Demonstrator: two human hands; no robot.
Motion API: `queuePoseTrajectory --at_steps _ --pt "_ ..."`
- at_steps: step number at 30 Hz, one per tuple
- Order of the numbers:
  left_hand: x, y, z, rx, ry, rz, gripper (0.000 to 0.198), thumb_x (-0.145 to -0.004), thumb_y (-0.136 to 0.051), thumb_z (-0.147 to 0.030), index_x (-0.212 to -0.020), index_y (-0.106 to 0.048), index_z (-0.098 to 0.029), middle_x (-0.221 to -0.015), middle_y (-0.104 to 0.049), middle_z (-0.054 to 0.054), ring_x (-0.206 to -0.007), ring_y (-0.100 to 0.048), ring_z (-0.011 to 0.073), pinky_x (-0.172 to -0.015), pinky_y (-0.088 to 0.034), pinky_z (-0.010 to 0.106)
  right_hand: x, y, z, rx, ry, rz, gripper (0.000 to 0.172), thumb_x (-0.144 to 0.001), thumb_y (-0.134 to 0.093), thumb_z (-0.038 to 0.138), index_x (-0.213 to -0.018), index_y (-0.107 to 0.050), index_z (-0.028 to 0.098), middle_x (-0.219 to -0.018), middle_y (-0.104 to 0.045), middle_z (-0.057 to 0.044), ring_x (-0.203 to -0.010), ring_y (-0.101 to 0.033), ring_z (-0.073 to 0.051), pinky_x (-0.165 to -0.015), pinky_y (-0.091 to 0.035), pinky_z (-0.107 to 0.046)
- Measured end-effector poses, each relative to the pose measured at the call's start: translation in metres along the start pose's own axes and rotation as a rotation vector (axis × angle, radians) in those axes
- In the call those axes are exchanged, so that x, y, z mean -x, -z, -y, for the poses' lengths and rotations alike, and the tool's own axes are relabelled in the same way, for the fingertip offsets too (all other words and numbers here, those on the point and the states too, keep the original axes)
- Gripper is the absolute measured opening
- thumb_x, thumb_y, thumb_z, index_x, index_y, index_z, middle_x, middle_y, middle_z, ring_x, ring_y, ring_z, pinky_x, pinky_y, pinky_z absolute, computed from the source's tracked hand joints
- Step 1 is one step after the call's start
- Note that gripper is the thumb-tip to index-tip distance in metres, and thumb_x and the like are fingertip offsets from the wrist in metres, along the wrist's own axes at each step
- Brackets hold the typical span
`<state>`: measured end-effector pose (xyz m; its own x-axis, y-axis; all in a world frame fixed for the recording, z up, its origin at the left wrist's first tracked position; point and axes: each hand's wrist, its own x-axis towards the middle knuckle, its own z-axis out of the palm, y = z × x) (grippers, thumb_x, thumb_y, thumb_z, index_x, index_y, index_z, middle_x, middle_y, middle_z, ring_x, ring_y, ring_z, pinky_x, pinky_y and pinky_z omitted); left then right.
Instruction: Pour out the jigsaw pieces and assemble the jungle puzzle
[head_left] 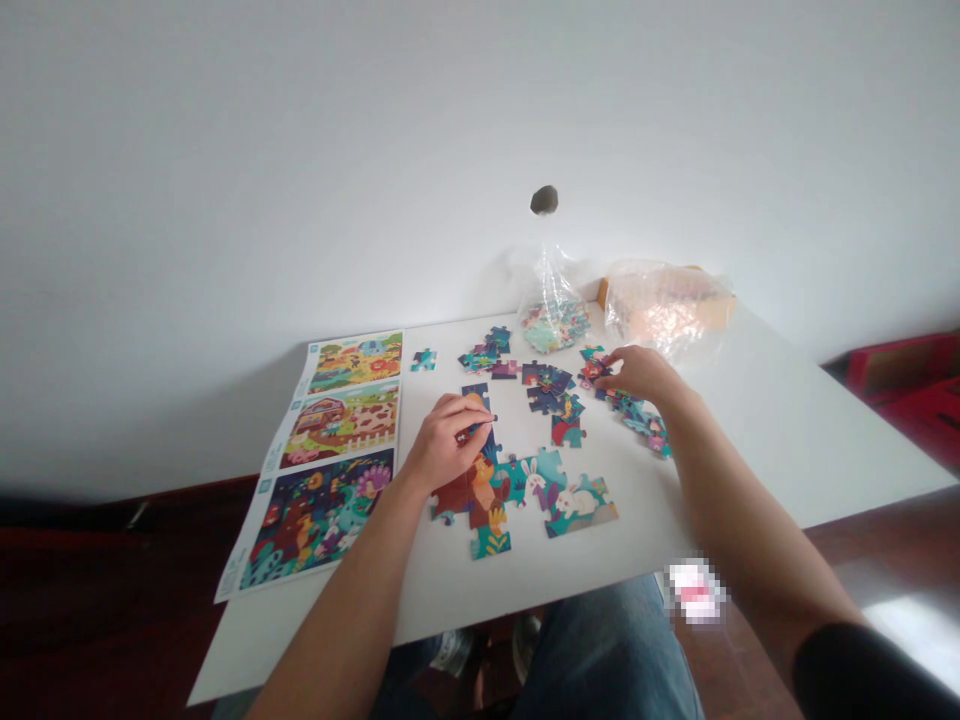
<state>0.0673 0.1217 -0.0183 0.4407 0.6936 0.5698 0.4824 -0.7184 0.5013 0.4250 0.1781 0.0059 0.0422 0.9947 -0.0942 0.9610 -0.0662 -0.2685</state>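
My left hand is closed, its fingertips and thumb pinching at a dark blue puzzle piece on the left of a partly joined puzzle. Below it the joined pieces show a brown animal and yellow leaves, and pieces with white rabbits continue to the right. My right hand is at a loose group on the right, thumb and forefinger on a red and teal puzzle piece. Part of that piece's edge is hidden by the fingertips. More dark blue pieces lie overlapping between my hands.
A printed sheet with three pictures lies along the table's left side. At the back stand a clear bag of pieces and an orange box in plastic against the wall. A single teal piece lies near the sheet.
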Motion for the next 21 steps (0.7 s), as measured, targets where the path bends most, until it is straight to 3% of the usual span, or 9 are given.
queuePoseTrajectory --at_steps 3,9,15,21 --pt "0.000 0.000 0.000 -0.003 -0.002 0.000 0.013 -0.090 -0.063 -0.021 -0.095 -0.075 -0.023 -0.095 -0.072 0.006 -0.093 -0.064 0.0205 -0.087 -0.053 0.039 -0.003 -0.002 0.002 -0.061 0.011 0.015 0.042 -0.070 -0.076 0.055 -0.099 -0.075 0.023 -0.073 -0.071 -0.002 -0.071 -0.065 -0.021 -0.061 -0.042 -0.028" --pt "-0.001 0.001 0.000 0.004 -0.011 -0.005 0.014 -0.089 -0.064 -0.019 -0.096 -0.075 -0.023 -0.095 -0.072 0.006 -0.092 -0.064 0.0205 -0.086 -0.053 0.039 -0.004 -0.002 0.007 -0.033 0.033 0.005 0.040 -0.074 -0.072 0.059 -0.079 -0.074 0.020 -0.071 -0.071 -0.005 -0.070 -0.064 -0.020 -0.058 -0.038 -0.027" --pt "-0.001 0.001 -0.002 0.003 -0.011 -0.011 0.013 -0.089 -0.064 -0.019 -0.095 -0.076 -0.022 -0.094 -0.072 0.006 -0.091 -0.064 0.0204 -0.085 -0.053 0.038 0.001 0.003 0.008 -0.099 0.032 0.051 0.025 -0.071 -0.076 0.045 -0.074 -0.075 0.020 -0.067 -0.071 -0.003 -0.065 -0.064 -0.018 -0.057 -0.040 -0.027" --pt "-0.001 0.001 -0.001 -0.001 -0.005 0.001 0.014 -0.089 -0.064 -0.019 -0.096 -0.076 -0.022 -0.095 -0.071 0.007 -0.092 -0.064 0.0207 -0.086 -0.053 0.038 0.005 0.014 0.003 -0.114 -0.017 0.063 0.032 -0.077 -0.070 0.050 -0.070 -0.074 0.019 -0.056 -0.067 -0.003 -0.058 -0.063 -0.018 -0.057 -0.042 -0.028"
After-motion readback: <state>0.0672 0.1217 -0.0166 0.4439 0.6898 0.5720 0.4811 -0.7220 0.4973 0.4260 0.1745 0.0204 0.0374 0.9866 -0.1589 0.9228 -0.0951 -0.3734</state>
